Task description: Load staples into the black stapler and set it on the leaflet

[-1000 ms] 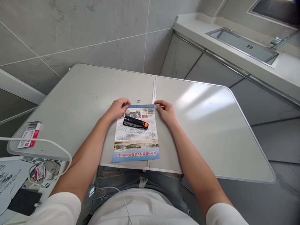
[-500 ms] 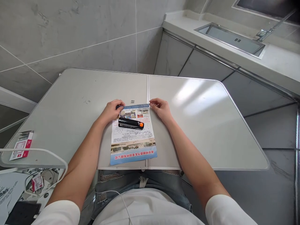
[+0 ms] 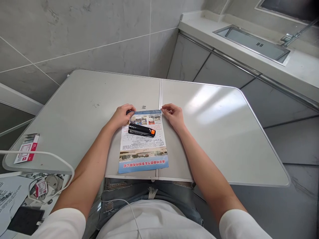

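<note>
A printed flyer (image 3: 143, 159) lies flat on the table, its lettering upside down to me. Across its middle rests a black stapler (image 3: 141, 130) with an orange button at its right end. At the far left corner of the sheet, my left hand (image 3: 122, 115) is closed on the edge; a small dark thing shows between thumb and fingers, too hidden to name. My right hand (image 3: 174, 117) pinches the far right corner between thumb and fingertips. Just beyond the far edge sit small metal staple strips (image 3: 144, 107).
The pale folding table (image 3: 211, 142) has a seam down its middle. On its left end lies a red-and-white packet (image 3: 28, 149), with a white cable (image 3: 50, 156) crossing in front. A counter with a sink (image 3: 251, 43) stands at the back right.
The view has shifted slightly. Both hands stay at the flyer's far corners, and the stapler and staple strips keep their places.
</note>
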A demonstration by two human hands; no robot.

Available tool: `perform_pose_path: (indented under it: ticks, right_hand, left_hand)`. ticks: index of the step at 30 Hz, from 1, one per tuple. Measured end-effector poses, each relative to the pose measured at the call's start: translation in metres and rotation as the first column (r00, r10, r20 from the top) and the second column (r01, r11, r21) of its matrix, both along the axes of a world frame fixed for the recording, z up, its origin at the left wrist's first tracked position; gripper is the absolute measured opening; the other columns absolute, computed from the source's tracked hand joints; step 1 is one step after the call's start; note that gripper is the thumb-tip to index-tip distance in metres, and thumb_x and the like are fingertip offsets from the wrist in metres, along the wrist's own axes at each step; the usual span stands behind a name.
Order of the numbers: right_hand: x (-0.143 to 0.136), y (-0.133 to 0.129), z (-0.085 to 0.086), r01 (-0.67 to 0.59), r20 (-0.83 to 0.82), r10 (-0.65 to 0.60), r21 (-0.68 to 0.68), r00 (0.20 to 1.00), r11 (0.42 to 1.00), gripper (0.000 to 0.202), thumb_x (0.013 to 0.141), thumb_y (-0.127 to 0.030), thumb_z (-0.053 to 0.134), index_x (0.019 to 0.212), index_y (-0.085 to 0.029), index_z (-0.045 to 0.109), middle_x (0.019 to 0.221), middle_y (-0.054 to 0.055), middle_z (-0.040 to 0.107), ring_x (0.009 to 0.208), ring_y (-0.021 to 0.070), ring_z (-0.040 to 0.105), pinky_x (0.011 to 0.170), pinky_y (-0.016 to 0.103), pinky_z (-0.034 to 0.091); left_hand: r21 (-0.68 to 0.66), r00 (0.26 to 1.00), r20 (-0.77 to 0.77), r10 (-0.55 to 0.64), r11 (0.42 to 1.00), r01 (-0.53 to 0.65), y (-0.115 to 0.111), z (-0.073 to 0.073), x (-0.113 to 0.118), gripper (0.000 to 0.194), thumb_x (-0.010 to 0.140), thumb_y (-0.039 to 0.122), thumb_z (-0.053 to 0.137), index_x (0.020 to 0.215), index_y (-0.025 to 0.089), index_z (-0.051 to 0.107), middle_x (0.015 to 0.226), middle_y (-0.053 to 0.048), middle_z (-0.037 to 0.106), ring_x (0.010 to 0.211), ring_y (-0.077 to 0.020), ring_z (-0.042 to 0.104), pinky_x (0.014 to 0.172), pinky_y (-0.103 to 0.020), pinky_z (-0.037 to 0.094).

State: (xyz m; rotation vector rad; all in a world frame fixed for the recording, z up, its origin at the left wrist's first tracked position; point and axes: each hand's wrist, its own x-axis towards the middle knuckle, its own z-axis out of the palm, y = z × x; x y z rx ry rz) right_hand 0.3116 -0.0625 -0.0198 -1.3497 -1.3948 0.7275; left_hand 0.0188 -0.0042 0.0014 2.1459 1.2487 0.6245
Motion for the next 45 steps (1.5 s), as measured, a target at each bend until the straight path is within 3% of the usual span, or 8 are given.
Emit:
perform_pose_path:
  ticks: [15, 23, 36, 45]
  right_hand:
    - [0.0006, -0.0049, -0.0034, 0.03, -0.08, -0.031, -0.018, 0.996, 0.999, 0.02, 0.084, -0.04, 0.076, 0.093, -0.023, 0.076, 0.09, 0.003, 0.077, 0.071, 0.0168, 0.06, 0.068, 0.034, 0.05]
    - [0.0013, -0.0049, -0.0073, 0.04, -0.12, -0.041, -0.009, 0.992, 0.999, 0.024, 0.082, -0.043, 0.079, 0.094, -0.023, 0.076, 0.093, 0.005, 0.078, 0.083, 0.0219, 0.07, 0.073, 0.037, 0.055]
    - [-0.0053, -0.0025, 0.0016, 0.063, 0.055, -0.066, 0.055, 0.996, 0.997, 0.014, 0.085, -0.037, 0.073, 0.088, -0.024, 0.077, 0.087, 0.002, 0.077, 0.07, 0.0179, 0.059, 0.07, 0.035, 0.05]
    - [-0.0071, 0.0001, -0.0012, 0.072, 0.094, -0.071, -0.003, 0.993, 0.997, 0.014, 0.084, -0.038, 0.071, 0.084, -0.025, 0.078, 0.084, 0.002, 0.078, 0.069, 0.0186, 0.059, 0.069, 0.036, 0.05]
  left_hand:
    - [-0.01, 1.0, 0.006, 0.002, 1.0, -0.002, 0.0003, -0.0024, -0.0008, 0.017, 0.088, 0.023, 0.056, 0.093, 0.021, 0.072, 0.101, -0.006, 0.071, 0.089, -0.0214, 0.061, 0.081, -0.033, 0.046]
    - [0.003, 1.0, 0.0, -0.007, 1.0, 0.007, 0.0005, -0.0024, -0.0005, 0.017, 0.088, 0.021, 0.056, 0.093, 0.02, 0.072, 0.102, -0.006, 0.071, 0.093, -0.022, 0.062, 0.084, -0.033, 0.046]
    - [0.017, 1.0, 0.004, -0.015, 1.0, 0.015, 0.0017, -0.0042, -0.0011, 0.016, 0.088, 0.02, 0.056, 0.093, 0.02, 0.071, 0.102, -0.006, 0.071, 0.094, -0.0223, 0.063, 0.084, -0.033, 0.046]
    - [-0.003, 1.0, 0.01, 0.001, 1.0, -0.001, -0.0003, -0.0003, 0.0007, 0.016, 0.089, 0.024, 0.058, 0.093, 0.02, 0.073, 0.101, -0.006, 0.071, 0.094, -0.0228, 0.062, 0.086, -0.033, 0.047]
